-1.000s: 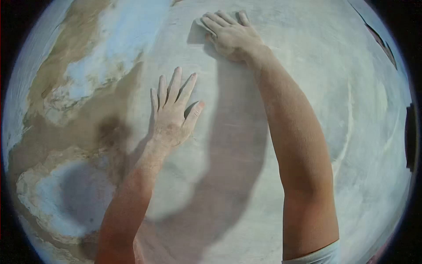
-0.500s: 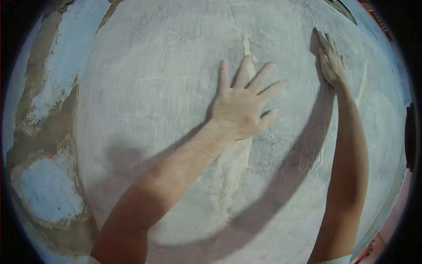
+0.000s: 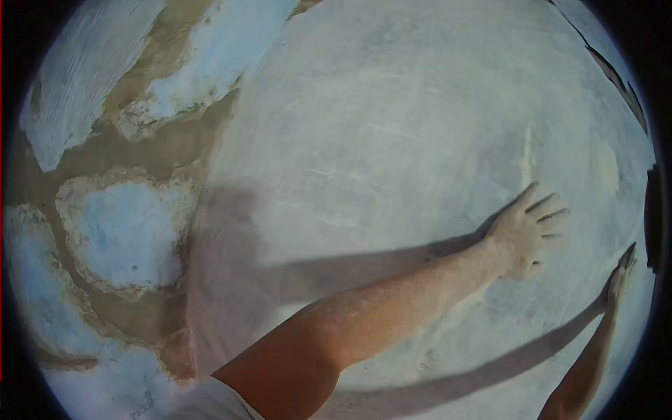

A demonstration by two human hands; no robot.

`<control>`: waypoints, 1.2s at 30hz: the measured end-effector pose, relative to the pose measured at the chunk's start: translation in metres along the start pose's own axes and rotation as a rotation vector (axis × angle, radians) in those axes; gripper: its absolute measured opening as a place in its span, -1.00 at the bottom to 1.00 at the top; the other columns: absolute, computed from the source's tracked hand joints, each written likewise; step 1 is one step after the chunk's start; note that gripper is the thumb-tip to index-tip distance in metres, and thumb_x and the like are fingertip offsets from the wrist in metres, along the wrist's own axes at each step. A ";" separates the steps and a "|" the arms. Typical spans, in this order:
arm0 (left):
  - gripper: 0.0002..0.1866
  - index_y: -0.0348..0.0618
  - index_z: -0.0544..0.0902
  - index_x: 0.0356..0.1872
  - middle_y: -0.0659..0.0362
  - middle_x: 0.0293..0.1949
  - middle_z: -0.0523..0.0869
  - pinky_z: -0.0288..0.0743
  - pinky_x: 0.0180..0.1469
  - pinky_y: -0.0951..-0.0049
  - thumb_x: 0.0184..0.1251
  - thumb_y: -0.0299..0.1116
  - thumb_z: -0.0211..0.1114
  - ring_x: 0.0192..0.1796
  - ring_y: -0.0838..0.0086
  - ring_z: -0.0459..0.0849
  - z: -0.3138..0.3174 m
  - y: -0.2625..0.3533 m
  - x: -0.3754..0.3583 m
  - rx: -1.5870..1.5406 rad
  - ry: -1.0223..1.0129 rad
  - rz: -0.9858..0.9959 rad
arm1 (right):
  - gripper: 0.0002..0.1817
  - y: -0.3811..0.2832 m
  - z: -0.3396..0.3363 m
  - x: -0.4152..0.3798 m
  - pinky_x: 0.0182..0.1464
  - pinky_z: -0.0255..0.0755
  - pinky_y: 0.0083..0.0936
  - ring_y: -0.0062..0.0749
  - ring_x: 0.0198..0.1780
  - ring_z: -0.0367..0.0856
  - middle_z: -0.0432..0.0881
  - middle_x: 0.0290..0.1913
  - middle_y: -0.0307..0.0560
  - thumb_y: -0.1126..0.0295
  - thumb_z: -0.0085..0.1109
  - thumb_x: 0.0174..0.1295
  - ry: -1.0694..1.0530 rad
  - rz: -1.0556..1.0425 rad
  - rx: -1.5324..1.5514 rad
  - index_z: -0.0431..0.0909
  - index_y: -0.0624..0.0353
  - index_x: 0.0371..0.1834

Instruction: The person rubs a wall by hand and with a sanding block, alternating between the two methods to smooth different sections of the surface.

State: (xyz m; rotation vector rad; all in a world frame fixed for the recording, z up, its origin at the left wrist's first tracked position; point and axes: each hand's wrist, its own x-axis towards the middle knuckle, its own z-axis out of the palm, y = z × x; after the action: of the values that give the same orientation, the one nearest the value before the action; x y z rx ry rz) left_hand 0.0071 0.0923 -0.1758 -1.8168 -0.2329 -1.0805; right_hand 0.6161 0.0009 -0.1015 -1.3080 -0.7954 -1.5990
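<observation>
My left hand (image 3: 528, 234) lies against a large pale, whitish panel-like surface (image 3: 392, 133), its fingers spread apart and no object in it. A cream-coloured streak (image 3: 527, 154) runs upward just above its fingertips. Farther right and lower, my right hand (image 3: 619, 275) rests on or very close to the same surface. I see it nearly edge-on, with the fingers stretched out and nothing visible in them. Both arms cast long shadows leftward across the pale surface.
To the left is a wall with light blue patches (image 3: 129, 234) and brown bare areas (image 3: 140, 154) between them. Along the upper right edge of the pale surface runs a dark, uneven gap (image 3: 617, 80). A dark object (image 3: 652, 217) stands at the far right.
The view has swung left, showing more of the blue-patched wall. Both hands now appear farther right and lower in the picture. My right hand has gone from above my left hand to below it.
</observation>
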 end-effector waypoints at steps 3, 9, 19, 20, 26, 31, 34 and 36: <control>-0.29 0.46 0.29 0.74 0.21 0.81 0.10 -0.34 0.80 -0.28 0.68 0.33 0.00 0.83 0.10 -0.08 -0.024 -0.084 -0.031 0.032 0.035 -0.159 | -0.31 -0.031 0.052 0.053 0.83 -0.30 -0.09 0.01 0.85 -0.13 0.05 0.85 0.00 0.01 -0.34 0.75 0.025 -0.147 0.071 0.07 -0.02 0.85; -0.30 0.43 0.27 0.75 0.19 0.82 0.08 -0.28 0.80 -0.28 0.70 0.30 0.00 0.83 0.09 -0.07 -0.090 -0.227 -0.177 0.154 0.165 -0.366 | -0.28 -0.248 0.033 0.145 0.83 -0.28 -0.14 -0.09 0.85 -0.11 0.04 0.86 -0.06 -0.11 -0.39 0.77 0.103 -0.173 0.040 0.07 -0.06 0.85; -0.29 0.31 0.28 0.75 0.06 0.80 0.08 -0.10 0.79 -0.19 0.69 0.18 0.13 0.82 0.02 -0.04 -0.179 -0.355 -0.377 0.198 0.115 -0.598 | -0.27 -0.743 -0.085 0.197 0.79 -0.37 0.29 -0.20 0.86 -0.14 -0.04 0.88 -0.24 -0.24 -0.36 0.69 -0.054 -0.117 0.188 0.08 -0.35 0.85; -0.29 0.30 0.28 0.75 0.03 0.80 0.08 -0.07 0.79 -0.18 0.69 0.15 0.14 0.82 0.01 -0.03 -0.180 -0.361 -0.385 0.157 0.142 -0.594 | -0.28 -0.772 -0.093 0.201 0.79 -0.34 0.31 -0.20 0.86 -0.13 -0.03 0.88 -0.26 -0.22 -0.33 0.69 -0.082 -0.213 0.281 0.07 -0.37 0.85; -0.30 0.32 0.32 0.73 0.02 0.78 0.13 0.01 0.79 -0.08 0.67 0.12 0.20 0.79 -0.04 0.05 -0.183 -0.359 -0.390 0.193 0.153 -0.599 | -0.32 -0.939 -0.134 0.177 0.72 -0.23 0.48 -0.19 0.85 -0.05 0.01 0.87 -0.33 -0.14 -0.24 0.69 -0.040 -0.423 0.154 0.08 -0.43 0.83; -0.34 0.34 0.36 0.71 0.11 0.77 0.20 0.02 0.81 0.02 0.68 0.13 0.20 0.80 0.08 0.09 -0.185 -0.357 -0.385 0.304 0.128 -0.636 | -0.44 -1.015 -0.143 0.126 0.63 0.05 0.40 -0.09 0.59 0.48 0.73 0.37 0.05 -0.22 0.13 0.46 0.433 -0.597 0.660 0.77 -0.05 0.20; -0.37 0.26 0.39 0.70 0.14 0.76 0.24 -0.01 0.81 0.04 0.71 0.06 0.17 0.78 0.10 0.12 -0.179 -0.356 -0.390 0.388 0.134 -0.673 | -0.16 -1.039 -0.170 0.108 0.63 -0.05 0.53 0.21 0.77 0.08 0.07 0.83 0.04 -0.14 0.16 0.45 -0.030 -0.798 0.522 0.21 -0.15 0.74; -0.35 0.21 0.36 0.71 0.13 0.76 0.23 -0.06 0.81 0.01 0.73 0.10 0.12 0.79 0.07 0.08 -0.174 -0.363 -0.391 0.353 0.169 -0.651 | -0.30 -1.053 -0.167 0.076 0.80 -0.38 0.36 -0.22 0.86 -0.10 -0.02 0.87 -0.35 -0.18 -0.11 0.63 -0.052 -0.711 0.454 0.13 -0.52 0.81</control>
State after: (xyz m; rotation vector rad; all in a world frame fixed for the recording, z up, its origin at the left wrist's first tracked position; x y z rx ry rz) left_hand -0.5299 0.2489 -0.2158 -1.3441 -0.8976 -1.5152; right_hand -0.4196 0.2484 -0.0061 -0.7697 -1.6745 -1.7560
